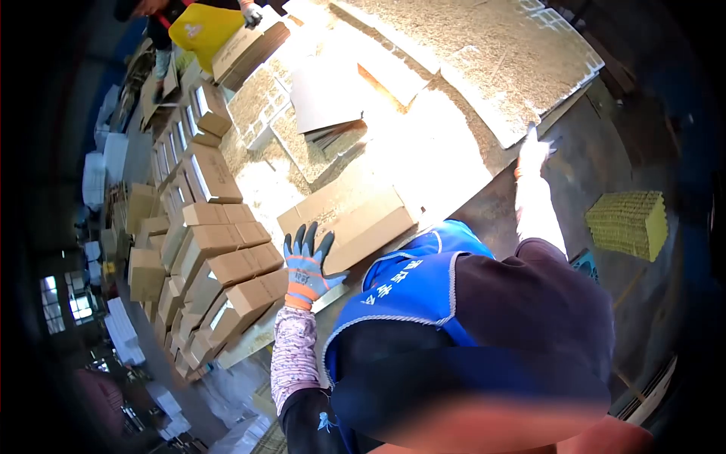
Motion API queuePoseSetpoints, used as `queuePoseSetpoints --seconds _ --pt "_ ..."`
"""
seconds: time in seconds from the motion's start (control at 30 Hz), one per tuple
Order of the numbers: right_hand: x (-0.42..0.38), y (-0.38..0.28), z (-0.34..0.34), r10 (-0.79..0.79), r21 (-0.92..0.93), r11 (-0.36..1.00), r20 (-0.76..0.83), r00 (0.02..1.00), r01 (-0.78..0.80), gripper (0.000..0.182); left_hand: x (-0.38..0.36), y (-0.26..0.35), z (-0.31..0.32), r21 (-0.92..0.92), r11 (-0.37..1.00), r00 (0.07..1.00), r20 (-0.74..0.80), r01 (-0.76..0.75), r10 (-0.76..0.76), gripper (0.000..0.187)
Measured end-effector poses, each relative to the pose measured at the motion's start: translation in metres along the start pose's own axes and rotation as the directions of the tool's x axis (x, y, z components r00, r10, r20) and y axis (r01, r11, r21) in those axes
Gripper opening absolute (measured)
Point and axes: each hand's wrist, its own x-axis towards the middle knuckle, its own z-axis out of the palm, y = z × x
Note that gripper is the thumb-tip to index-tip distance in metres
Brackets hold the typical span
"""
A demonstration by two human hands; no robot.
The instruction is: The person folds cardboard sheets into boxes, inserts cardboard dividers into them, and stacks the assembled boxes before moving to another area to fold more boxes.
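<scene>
My left hand point(306, 271), in a grey and orange glove with dark fingertips, is spread flat at the near end of a long cardboard box point(355, 219) on the table. Nothing is in its grip. My right hand point(534, 153), also gloved and washed out by glare, reaches to the near corner of a large slab point(522, 64) with a brown, grainy top and white edges. Its fingers are apart, the tips right at that corner. Between the two hands, the brightly lit tabletop point(446, 151) is mostly bleached out.
Rows of closed cardboard boxes point(227, 250) stand along the left. A stack of pale sheets point(325, 94) lies on smaller grainy slabs point(302, 144). At the far left, a person in a yellow apron point(204, 34) handles cardboard. A yellow ridged block point(628, 223) sits at right.
</scene>
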Motion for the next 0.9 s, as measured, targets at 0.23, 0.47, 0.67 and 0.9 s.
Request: queuePoseSetpoints --seconds 0.23,0.47,0.67,0.9 --pt "0.028 0.103 0.083 -0.015 0.131 0.991 0.135 0.991 -0.003 0.066 0.001 0.001 0.011 -0.183 0.981 0.992 -0.122 -0.063 0.041 0.075" --pt "-0.033 0.028 0.015 0.25 0.323 0.576 0.805 0.538 -0.751 0.063 0.009 0.018 -0.015 0.023 1.0 0.985 0.174 0.002 -0.006 0.078" --pt "-0.05 0.039 0.032 0.018 0.209 0.577 0.963 0.268 -0.789 0.064 -0.006 -0.036 -0.004 -0.994 0.048 0.901 0.071 0.101 -0.428 0.079" --pt "-0.174 0.001 -0.02 -0.446 0.574 0.638 0.819 0.362 -0.513 0.06 -0.063 -0.092 0.15 -0.774 -0.625 0.71 0.384 -0.102 -0.591 0.043"
